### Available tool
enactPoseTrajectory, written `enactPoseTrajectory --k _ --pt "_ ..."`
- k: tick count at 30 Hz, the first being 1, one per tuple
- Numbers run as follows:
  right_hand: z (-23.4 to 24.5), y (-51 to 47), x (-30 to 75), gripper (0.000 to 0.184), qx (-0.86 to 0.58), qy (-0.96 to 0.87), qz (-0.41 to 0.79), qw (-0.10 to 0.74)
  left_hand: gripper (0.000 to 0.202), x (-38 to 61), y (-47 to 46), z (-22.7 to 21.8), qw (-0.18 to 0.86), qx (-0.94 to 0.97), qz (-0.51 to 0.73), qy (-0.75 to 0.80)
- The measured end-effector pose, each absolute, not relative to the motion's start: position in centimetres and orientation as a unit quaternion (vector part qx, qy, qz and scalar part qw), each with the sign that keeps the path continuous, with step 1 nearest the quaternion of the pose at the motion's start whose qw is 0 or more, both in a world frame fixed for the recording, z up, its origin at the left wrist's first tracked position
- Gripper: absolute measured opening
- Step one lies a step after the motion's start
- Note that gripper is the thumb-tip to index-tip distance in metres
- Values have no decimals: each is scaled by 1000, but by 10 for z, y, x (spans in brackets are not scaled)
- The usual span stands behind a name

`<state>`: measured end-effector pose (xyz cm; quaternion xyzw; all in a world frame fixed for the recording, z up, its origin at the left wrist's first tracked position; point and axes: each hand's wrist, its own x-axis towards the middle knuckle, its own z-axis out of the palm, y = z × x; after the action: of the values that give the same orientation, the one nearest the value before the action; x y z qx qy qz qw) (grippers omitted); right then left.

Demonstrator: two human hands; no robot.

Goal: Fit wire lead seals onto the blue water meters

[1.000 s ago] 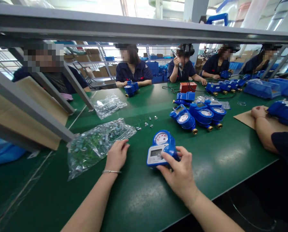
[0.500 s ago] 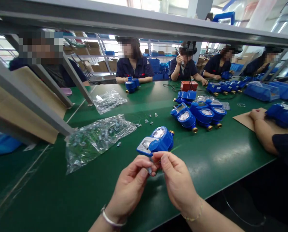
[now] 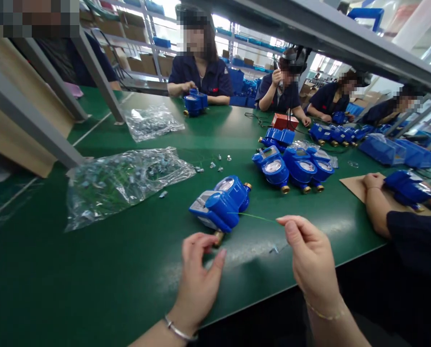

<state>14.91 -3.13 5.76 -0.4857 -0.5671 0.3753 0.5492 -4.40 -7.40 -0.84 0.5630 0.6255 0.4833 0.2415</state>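
In the head view, the left hand (image 3: 199,274) is resting low over the green surface (image 3: 92,270). Its fingers (image 3: 201,239) are curling by the brass end of the blue meter (image 3: 220,205), and I cannot tell if they are squeezing it. The right hand (image 3: 311,260) is pinching a thin green wire (image 3: 253,218) between thumb and finger. The wire is running from those fingers to the meter, which is lying just ahead of both hands. A clear bag (image 3: 121,180) of small parts is sitting farther off, left of the left fingers. A group of meters (image 3: 294,168) is sitting well beyond the right fingers.
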Motion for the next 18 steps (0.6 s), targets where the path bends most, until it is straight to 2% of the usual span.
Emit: enactPoseTrajectory --k 2,3,7,9,12,18 --pt "53 -32 152 13 -504 -659 307 467 30 -51 -70 -9 215 486 509 677" --pt "51 -31 153 12 -504 -691 283 435 31 -52 -68 -8 252 466 512 676" --pt "57 -26 153 11 -504 -760 166 375 20 -44 -64 -4 538 380 476 583" --pt "67 -24 150 11 -496 -784 108 357 20 -37 -63 -4 623 303 470 548" --pt "86 -21 140 11 -469 -822 27 322 23 -28 -62 -7 668 235 480 518" --pt "104 -14 118 13 -421 -871 -62 245 27 -24 -57 -7 683 187 515 482"
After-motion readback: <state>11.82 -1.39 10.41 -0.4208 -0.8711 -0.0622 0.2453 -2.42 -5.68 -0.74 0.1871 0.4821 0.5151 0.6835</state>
